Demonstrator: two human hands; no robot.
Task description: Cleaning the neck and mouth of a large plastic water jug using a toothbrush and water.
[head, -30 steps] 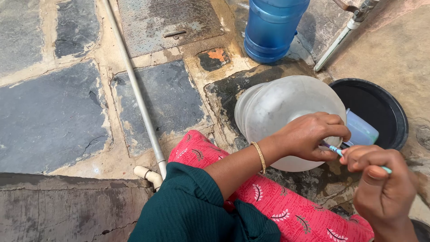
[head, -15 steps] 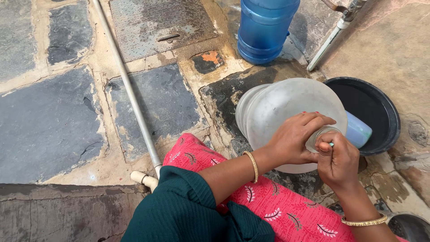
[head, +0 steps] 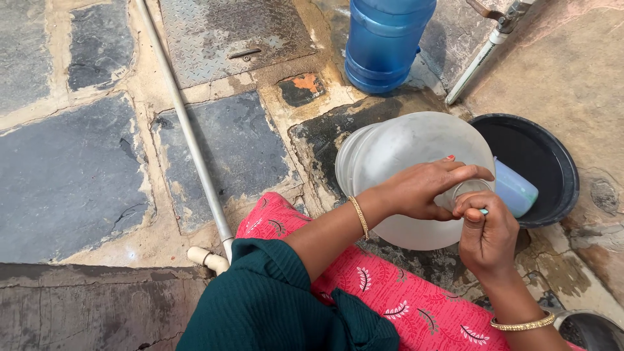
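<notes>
The left hand (head: 422,188) wraps around a small clear glass (head: 463,193), fingers curled over its side and thumb beneath, holding it tipped above a stack of translucent plastic basins (head: 403,156). The right hand (head: 487,234) sits just beside it, touching the glass at its mouth, fingers closed on a thin teal-handled tool (head: 484,211) of which only a short end shows; what kind of tool it is cannot be told. The two hands are pressed close together, the glass between them.

Beyond the right hand, a black round tub (head: 546,153) rests on the stone floor (head: 78,175), with a pale blue cup (head: 515,188) lying on its side inside it, near the glass. Further ahead of the left hand stands a large blue water bottle (head: 385,39). To the left of the left forearm, a white pipe (head: 185,130) runs across the paving, well apart from the hands. A gold bangle (head: 357,216) circles the left wrist, and another bangle (head: 523,323) the right. Beneath both forearms lies pink patterned cloth (head: 390,292), and a dark green sleeve (head: 273,305) covers the left upper arm.
</notes>
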